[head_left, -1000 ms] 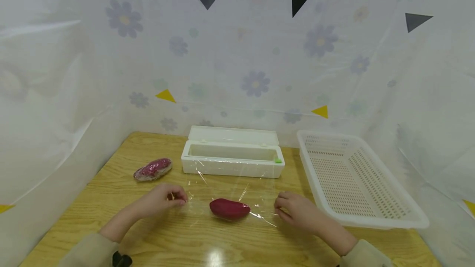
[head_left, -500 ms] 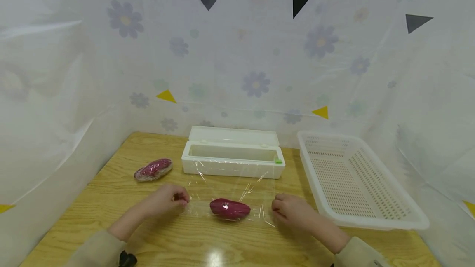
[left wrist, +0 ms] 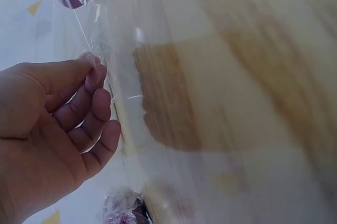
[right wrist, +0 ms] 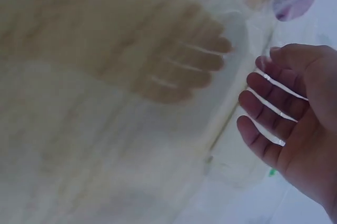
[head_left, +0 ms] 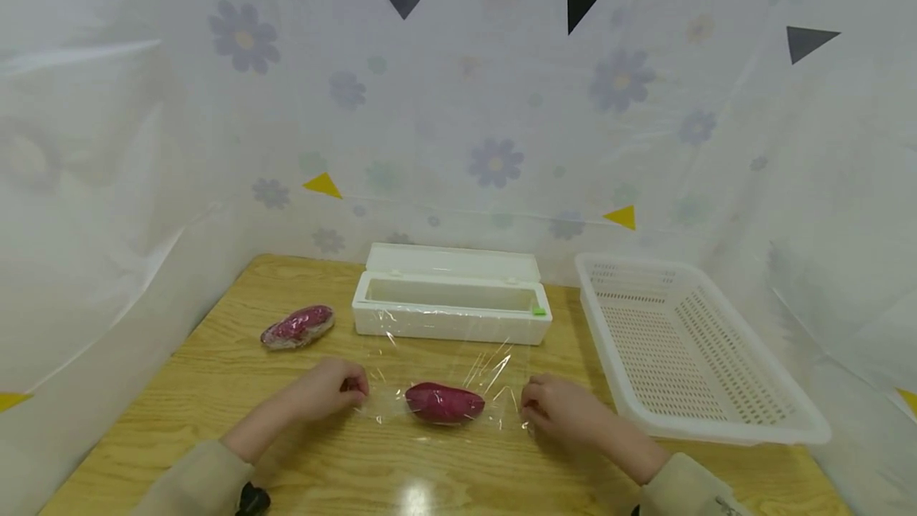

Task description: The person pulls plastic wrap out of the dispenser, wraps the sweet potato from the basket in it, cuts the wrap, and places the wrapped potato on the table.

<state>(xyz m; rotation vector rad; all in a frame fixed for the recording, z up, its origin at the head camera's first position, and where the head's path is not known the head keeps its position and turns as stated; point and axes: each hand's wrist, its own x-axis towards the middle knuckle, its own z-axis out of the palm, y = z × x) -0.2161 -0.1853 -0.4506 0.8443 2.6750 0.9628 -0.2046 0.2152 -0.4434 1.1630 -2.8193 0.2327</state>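
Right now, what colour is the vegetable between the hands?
The vegetable is purplish red, clearest in the head view.

Clear film (head_left: 474, 366) reaches from box (head_left: 539, 330) over purple vegetable (head_left: 444, 404)

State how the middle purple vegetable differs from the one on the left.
The left vegetable is bundled up, its wrapping crumpled; the middle vegetable shows through a spread sheet of clear film.
The left vegetable slants, its right end farther away; the middle vegetable lies nearly crosswise.
The left vegetable lies beyond the left hand; the middle vegetable lies between that and the right hand.
Both are reddish-purple and elongated.
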